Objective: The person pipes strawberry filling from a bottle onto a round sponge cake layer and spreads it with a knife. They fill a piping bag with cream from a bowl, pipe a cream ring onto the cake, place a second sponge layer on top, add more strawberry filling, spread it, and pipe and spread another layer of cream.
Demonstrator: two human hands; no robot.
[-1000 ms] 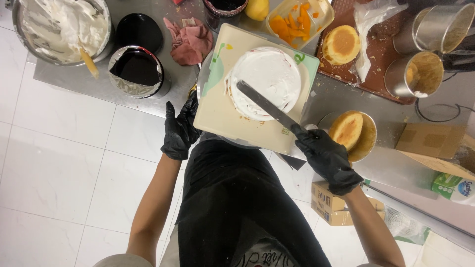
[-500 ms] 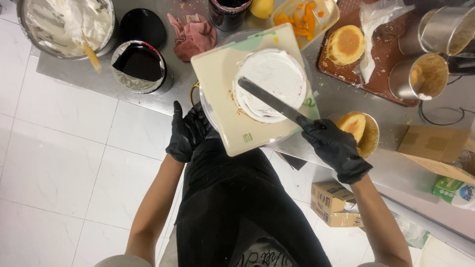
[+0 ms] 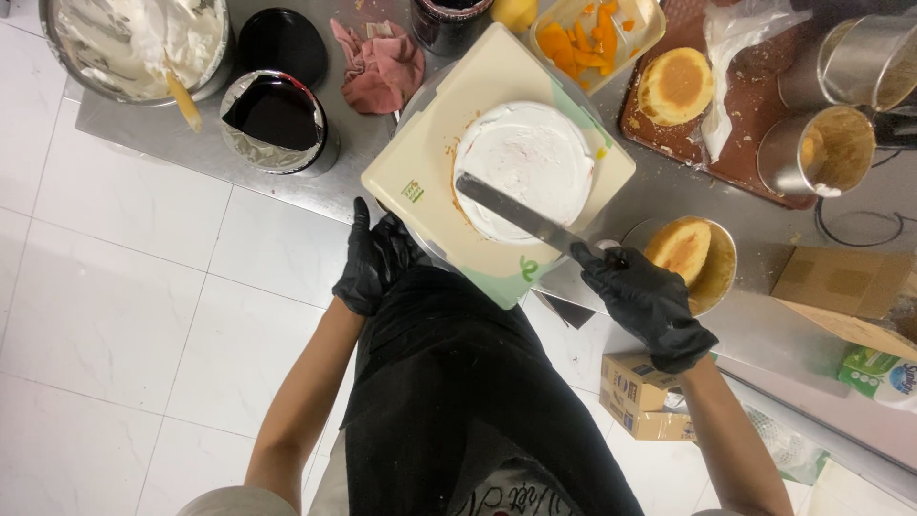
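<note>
My right hand (image 3: 648,304) grips the long knife (image 3: 521,216), flat on the cake (image 3: 535,170) on the cream board (image 3: 430,162). My left hand (image 3: 374,260) holds the board's near edge. Top is white; sides I cannot see.

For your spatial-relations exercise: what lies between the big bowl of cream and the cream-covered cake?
In the head view, between the bowl of cream and the cake lie a foil-lined tin and a crumpled pink cloth.
</note>
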